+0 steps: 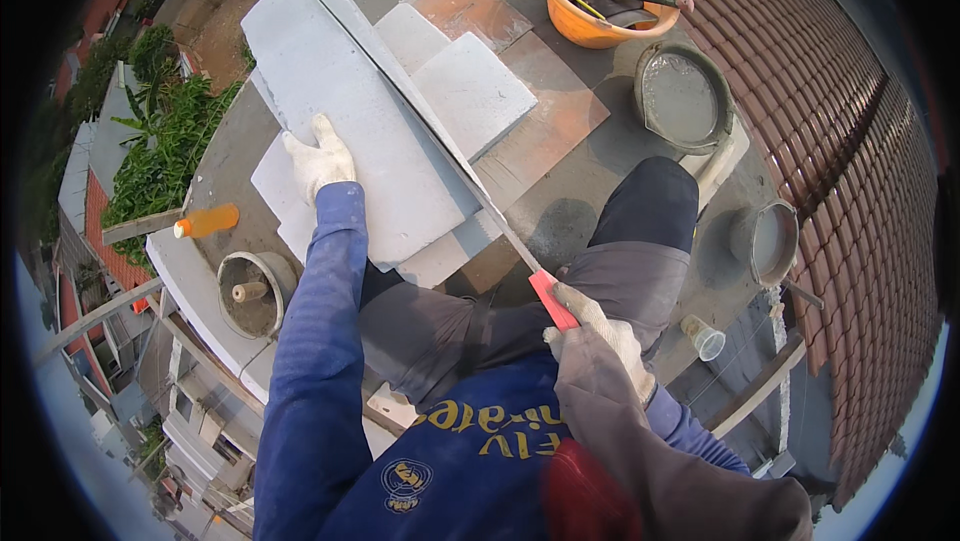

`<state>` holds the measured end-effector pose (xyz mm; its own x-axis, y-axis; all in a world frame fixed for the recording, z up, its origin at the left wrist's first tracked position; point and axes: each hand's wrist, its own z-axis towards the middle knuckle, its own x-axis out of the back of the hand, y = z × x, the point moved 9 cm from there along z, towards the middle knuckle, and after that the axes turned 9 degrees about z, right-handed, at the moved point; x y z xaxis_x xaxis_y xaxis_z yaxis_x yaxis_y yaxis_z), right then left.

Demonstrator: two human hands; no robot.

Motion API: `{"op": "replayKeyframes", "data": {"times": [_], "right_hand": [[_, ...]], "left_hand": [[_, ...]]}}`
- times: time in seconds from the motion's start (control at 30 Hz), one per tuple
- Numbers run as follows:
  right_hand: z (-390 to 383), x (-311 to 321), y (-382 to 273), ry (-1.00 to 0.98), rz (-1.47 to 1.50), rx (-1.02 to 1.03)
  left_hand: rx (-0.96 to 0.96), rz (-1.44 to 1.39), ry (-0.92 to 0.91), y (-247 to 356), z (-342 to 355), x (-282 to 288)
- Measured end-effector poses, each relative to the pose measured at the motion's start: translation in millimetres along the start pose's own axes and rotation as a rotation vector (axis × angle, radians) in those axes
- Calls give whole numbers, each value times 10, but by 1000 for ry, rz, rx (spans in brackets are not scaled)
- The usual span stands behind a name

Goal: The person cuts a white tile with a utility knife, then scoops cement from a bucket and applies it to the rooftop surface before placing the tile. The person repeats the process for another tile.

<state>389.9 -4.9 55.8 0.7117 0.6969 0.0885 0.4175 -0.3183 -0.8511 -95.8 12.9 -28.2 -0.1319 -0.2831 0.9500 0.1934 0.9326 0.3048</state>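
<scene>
My left hand, in a white work glove, lies spread on the top face of a long pale grey lightweight block. In my right hand, also gloved, is the red handle of a handsaw. The blade slants up and leftward to the block and runs along a long narrow slit near its right side. How deep the teeth sit is hidden. Other pale block pieces lie under and beside the long block, on orange-grey boards.
An orange basin with tools stands at the far right. Mortar buckets stand right, further right and left. An orange bottle lies left; a plastic cup is near my right knee. A tiled roof slopes along the right; the slab's edge drops off left.
</scene>
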Motion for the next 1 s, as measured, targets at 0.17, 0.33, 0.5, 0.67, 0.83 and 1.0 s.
{"op": "replayKeyframes", "data": {"times": [0.17, 0.33, 0.5, 0.67, 0.83, 1.0], "right_hand": [[975, -220, -758, 98, -271, -26], [143, -29, -224, 113, -339, -118], [59, -11, -149, 95, -197, 107], [955, -196, -730, 151, -281, 59], [-15, 12, -193, 139, -250, 277], [772, -156, -496, 112, -342, 171]], "left_hand": [[-1, 11, 8, 49, 2, -36], [-17, -49, 27, -45, 30, -62], [-24, -13, 55, -59, 44, 69], [-20, -15, 8, 85, -87, -23], [-7, -66, 55, -29, 0, 60], [-32, -48, 31, 50, 5, -21]]}}
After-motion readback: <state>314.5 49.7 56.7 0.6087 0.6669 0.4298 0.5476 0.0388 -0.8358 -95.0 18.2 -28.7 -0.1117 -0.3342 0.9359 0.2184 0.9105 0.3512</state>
